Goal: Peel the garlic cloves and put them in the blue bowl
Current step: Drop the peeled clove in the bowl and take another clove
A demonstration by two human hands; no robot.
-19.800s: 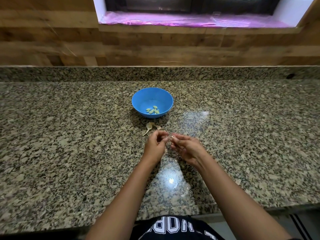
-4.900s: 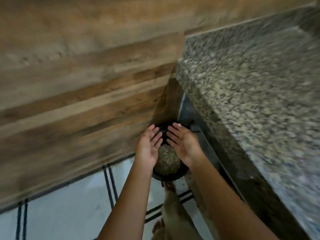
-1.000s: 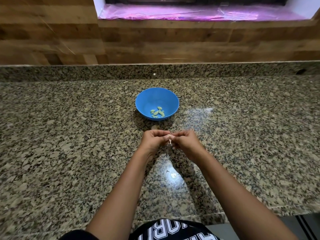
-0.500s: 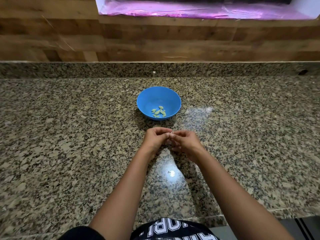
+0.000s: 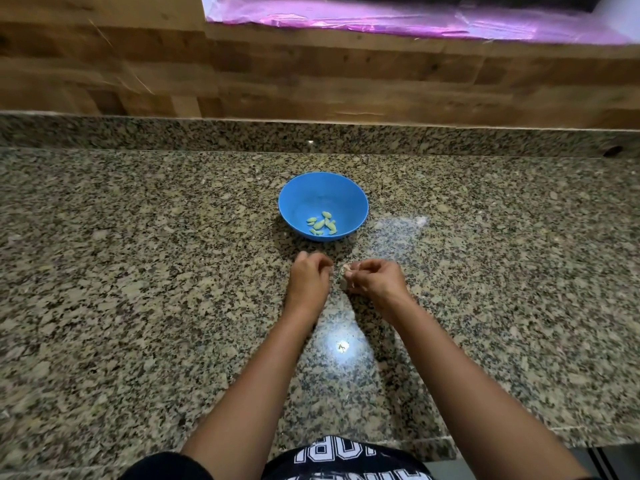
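- A garlic clove (image 5: 345, 270), small and pale, is pinched at the tips of the right hand (image 5: 378, 281). It is held just above the surface (image 5: 138, 271), a little nearer the person than the bowl.
- The right hand's fingers (image 5: 362, 271) are curled in narrow around the clove, knuckles up. The clove pokes out on the side toward the other hand.
- The left hand (image 5: 309, 280) is just beside it, with a small gap between the two. Its fingers are curled inward, and I cannot tell whether they hold a scrap of skin or nothing at all.
- The blue bowl (image 5: 353, 202) stands upright on the surface just beyond both hands, apart from them.
- A small cluster of peeled cloves (image 5: 322, 223) lies in the bottom of the bowl, toward its near side.
- The surface is speckled granite, with a bright spot of light (image 5: 341, 346) reflected between the forearms.
- A low strip of the same stone (image 5: 207, 133) runs along the back edge.
- Above that is a wall of wooden planks (image 5: 311, 74), and at the top a sill covered in shiny pink film (image 5: 415, 19).
- At the bottom edge is the person's dark shirt (image 5: 346, 460) with white lettering.
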